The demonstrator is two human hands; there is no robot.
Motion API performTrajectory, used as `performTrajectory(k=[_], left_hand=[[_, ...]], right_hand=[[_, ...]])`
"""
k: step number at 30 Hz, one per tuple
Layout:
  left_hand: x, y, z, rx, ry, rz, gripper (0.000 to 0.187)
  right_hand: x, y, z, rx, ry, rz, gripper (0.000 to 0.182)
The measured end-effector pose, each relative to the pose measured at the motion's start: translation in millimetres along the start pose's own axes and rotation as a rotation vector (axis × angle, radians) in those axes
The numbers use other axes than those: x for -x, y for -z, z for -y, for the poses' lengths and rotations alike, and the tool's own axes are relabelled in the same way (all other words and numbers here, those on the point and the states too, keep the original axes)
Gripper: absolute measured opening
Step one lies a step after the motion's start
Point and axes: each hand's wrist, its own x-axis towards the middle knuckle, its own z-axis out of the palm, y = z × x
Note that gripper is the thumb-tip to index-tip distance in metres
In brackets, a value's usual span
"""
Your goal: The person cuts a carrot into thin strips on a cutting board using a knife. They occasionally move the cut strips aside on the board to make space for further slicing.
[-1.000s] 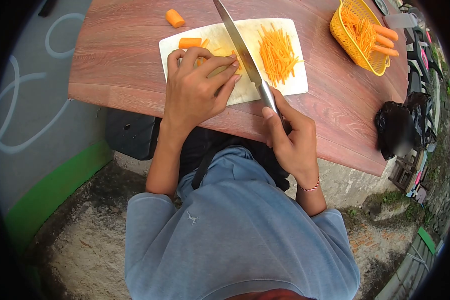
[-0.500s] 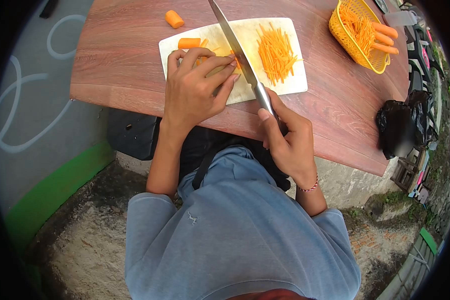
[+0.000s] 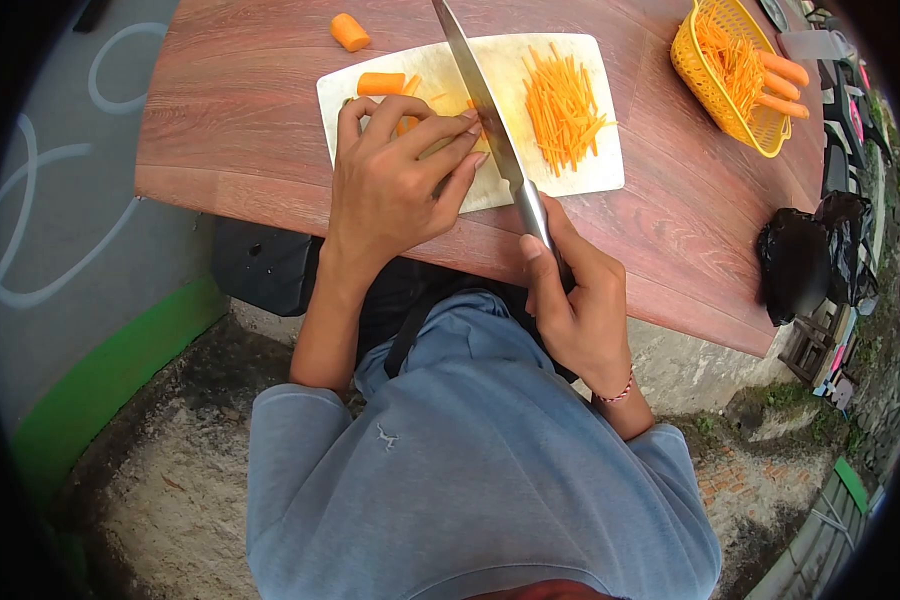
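My right hand (image 3: 582,300) is wrapped round the handle of a kitchen knife (image 3: 492,120), whose blade points away over the cutting board (image 3: 610,165). Beside the blade, my left hand (image 3: 402,170) presses its bent fingers down on carrot pieces (image 3: 475,112), mostly hidden under the fingertips. A carrot chunk (image 3: 380,84) lies on the board just beyond my left knuckles, with a few thin strips near it. Right of the knife is a pile of carrot strips (image 3: 567,108).
Another carrot chunk (image 3: 349,32) lies on the wooden table (image 3: 240,110) beyond the board. At the right, a yellow basket (image 3: 705,75) holds shredded carrot (image 3: 735,65) and several peeled carrots (image 3: 785,85). A black plastic bag (image 3: 795,260) hangs by the table's right edge.
The view has shifted slightly, so the basket and strip pile appear a little further right. Both hands keep their grips, and the knife stays close beside the left fingertips.
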Motion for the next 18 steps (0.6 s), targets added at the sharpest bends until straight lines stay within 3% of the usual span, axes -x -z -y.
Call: performTrajectory(k=[8,18], left_hand=[[1.5,-0.6,-0.6,-0.017,0.000,-0.012,0.023],[6.4,-0.4,-5.0,-0.002,-0.012,-0.050,0.017]], right_hand=[[-39.2,-1.6,4.4,0.015,0.041,-0.006,0.035],[-22.6,6.4,-5.7,-0.097,-0.051,-0.038,0.039]])
